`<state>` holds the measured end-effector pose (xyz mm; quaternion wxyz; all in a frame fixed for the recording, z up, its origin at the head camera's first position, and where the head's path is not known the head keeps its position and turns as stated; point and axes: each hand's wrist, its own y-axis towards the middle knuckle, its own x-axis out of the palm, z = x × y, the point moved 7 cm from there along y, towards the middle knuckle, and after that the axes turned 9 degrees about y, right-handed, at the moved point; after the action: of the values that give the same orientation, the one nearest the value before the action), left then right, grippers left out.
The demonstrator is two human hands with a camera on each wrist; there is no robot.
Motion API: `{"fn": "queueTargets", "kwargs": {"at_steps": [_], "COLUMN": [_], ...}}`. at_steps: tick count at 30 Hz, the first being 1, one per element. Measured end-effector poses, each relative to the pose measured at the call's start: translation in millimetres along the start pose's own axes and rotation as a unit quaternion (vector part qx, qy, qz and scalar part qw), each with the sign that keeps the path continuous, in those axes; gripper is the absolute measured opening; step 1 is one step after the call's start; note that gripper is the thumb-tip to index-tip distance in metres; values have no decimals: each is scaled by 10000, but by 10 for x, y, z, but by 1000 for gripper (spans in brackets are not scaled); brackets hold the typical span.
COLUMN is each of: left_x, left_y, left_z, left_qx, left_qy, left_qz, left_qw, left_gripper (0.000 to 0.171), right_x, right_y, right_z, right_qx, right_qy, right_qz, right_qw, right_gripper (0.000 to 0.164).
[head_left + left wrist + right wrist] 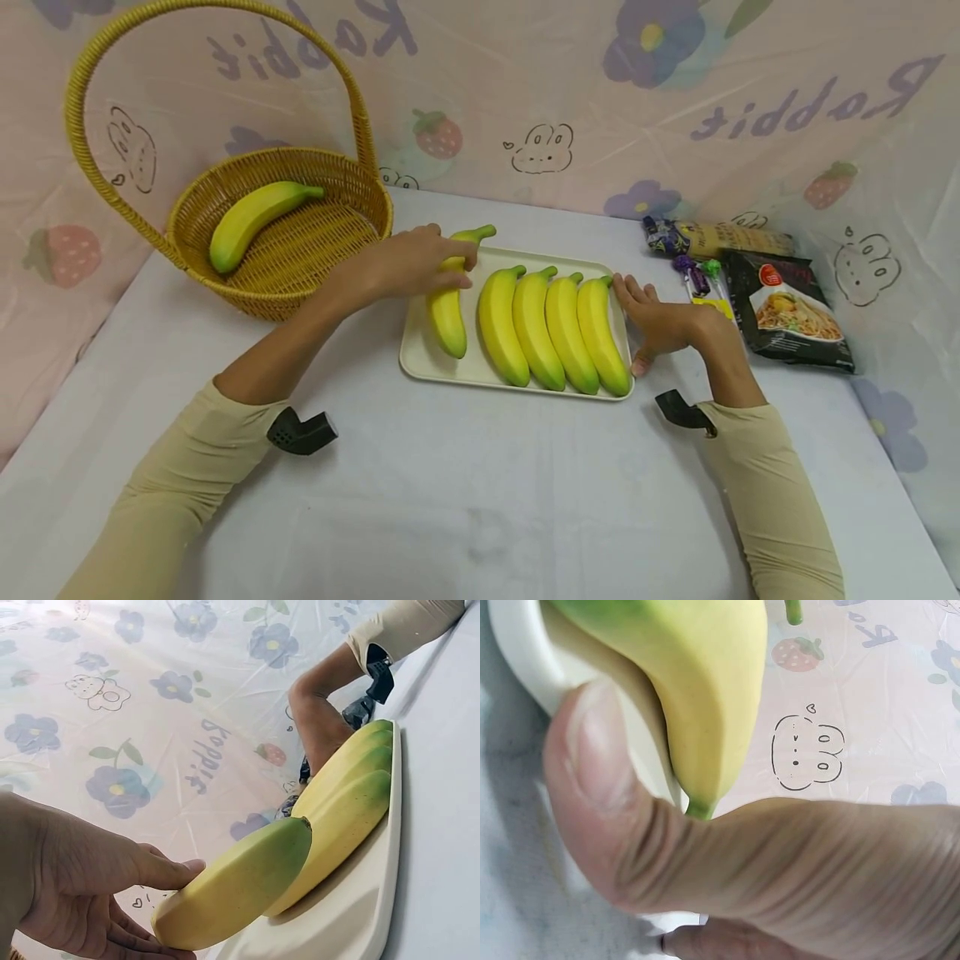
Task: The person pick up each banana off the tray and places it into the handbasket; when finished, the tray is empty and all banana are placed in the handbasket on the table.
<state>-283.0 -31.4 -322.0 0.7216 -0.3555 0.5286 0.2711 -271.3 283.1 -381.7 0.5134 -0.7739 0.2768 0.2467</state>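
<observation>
My left hand [420, 265] grips a yellow banana [447, 321] with green ends, its stem pointing away, over the left part of a cream tray [468, 367]. In the left wrist view, thumb and fingers hold this banana [240, 889] by its sides, its green tip tilted up. Several more bananas [502, 329] lie side by side on the tray's right part. At the tray's right edge rests my right hand [660, 325], fingers extended. The right wrist view shows its thumb [604, 769] against the tray rim, beside the outermost banana [712, 697].
A wicker basket [322, 242] with a tall handle stands at the back left, one banana [251, 221] inside. At the right lie a black noodle packet [787, 312], a long wrapped pack [738, 239] and small wrapped sweets [697, 279]. A printed cloth hangs behind the table.
</observation>
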Motion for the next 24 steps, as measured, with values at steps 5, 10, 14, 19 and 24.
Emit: {"fn": "queueTargets", "kwargs": {"at_steps": [5, 10, 14, 19, 24], "left_x": [-59, -128, -187, -267, -368], "left_y": [-35, -80, -126, -184, -278], "left_z": [-44, -91, -107, -143, -190], "left_qx": [-92, -276, -308, -425, -498], "left_qy": [35, -43, -119, -241, -278], "left_qz": [49, 144, 249, 331, 469], "left_qw": [9999, 9995, 9991, 9983, 9973], "left_gripper": [32, 33, 32, 30, 34], "right_x": [-4, -1, 1, 2, -2], "right_y": [-8, -11, -7, 7, 19], "right_z": [2, -1, 1, 12, 20], "right_qx": [-5, -20, -25, -11, 15], "right_qy": [14, -10, 4, 52, 50], "right_qz": [25, 28, 27, 1, -8], "right_qw": [10000, 10000, 10000, 10000, 10000], "right_gripper": [154, 153, 154, 155, 156]}}
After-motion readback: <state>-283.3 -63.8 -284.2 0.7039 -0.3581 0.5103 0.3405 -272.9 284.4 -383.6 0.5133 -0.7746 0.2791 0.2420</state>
